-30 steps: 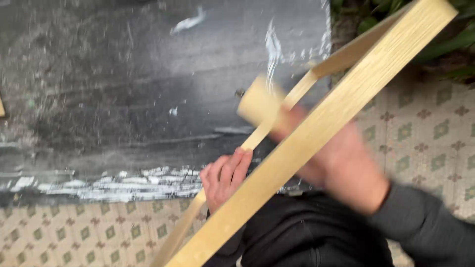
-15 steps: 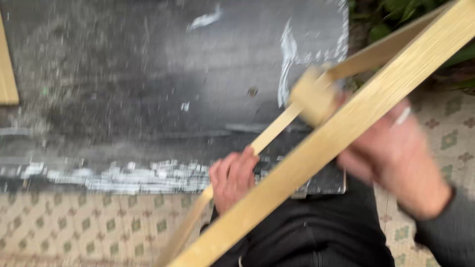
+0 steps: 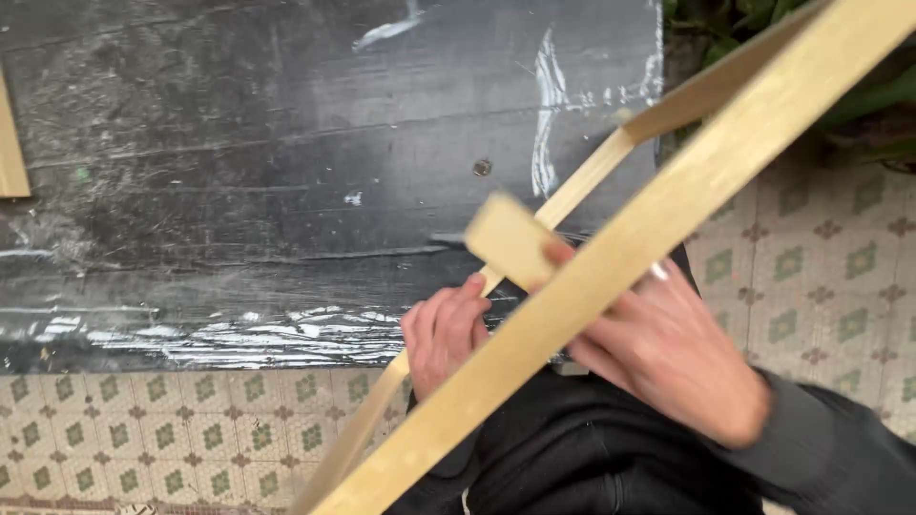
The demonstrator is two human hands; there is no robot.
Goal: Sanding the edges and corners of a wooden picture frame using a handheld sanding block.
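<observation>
A pale wooden frame made of long flat strips (image 3: 658, 205) slants from the lower left to the upper right, close to the camera. My left hand (image 3: 447, 329) curls around the frame's thinner far strip (image 3: 582, 186). My right hand (image 3: 668, 348) sits behind the wide near strip and holds a small pale wooden block (image 3: 510, 240) pressed against the thin strip. The right hand is blurred and partly hidden by the wide strip.
A scuffed black board (image 3: 286, 172) with white smears lies under the frame on a patterned tile floor (image 3: 172, 439). Another pale wooden strip (image 3: 11, 153) lies at the board's left edge. Green plants (image 3: 859, 86) stand at the upper right. My dark clothing (image 3: 572, 458) fills the bottom.
The small block in my right hand has slid back down along the thin strip toward my left hand. The view has shifted slightly; the left hand keeps its grip.
</observation>
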